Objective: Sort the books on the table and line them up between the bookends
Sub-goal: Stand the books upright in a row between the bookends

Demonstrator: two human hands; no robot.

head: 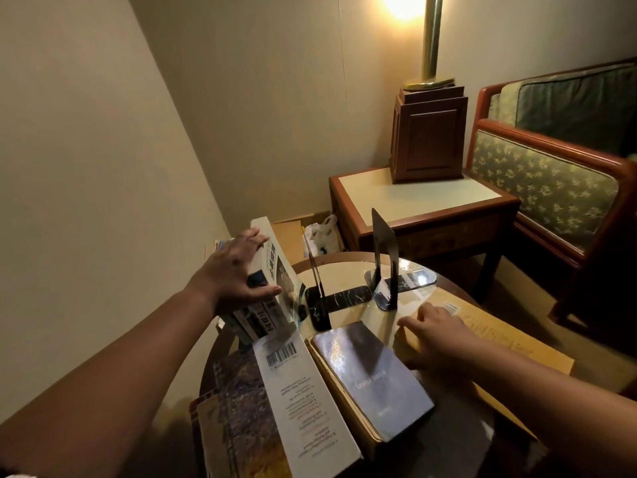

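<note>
Two black metal bookends stand on the round glass-topped table (348,270): the left bookend (319,298) and the right bookend (384,267), with a bare gap between them. My left hand (238,270) grips a bundle of upright books (272,291) tilted at the table's left, just left of the left bookend. My right hand (437,334) rests fingers-down on a flat tan book (499,336) at the right. A dark book (372,377) lies on a tan book in the middle. A white book with a barcode (303,401) and a picture-cover book (234,415) lie at the near left.
A wooden side table (420,201) with a brass lamp on a wooden base (427,136) stands behind. A green patterned armchair (551,174) is at the right. A cardboard box and a white plastic bag (320,236) sit on the floor by the wall.
</note>
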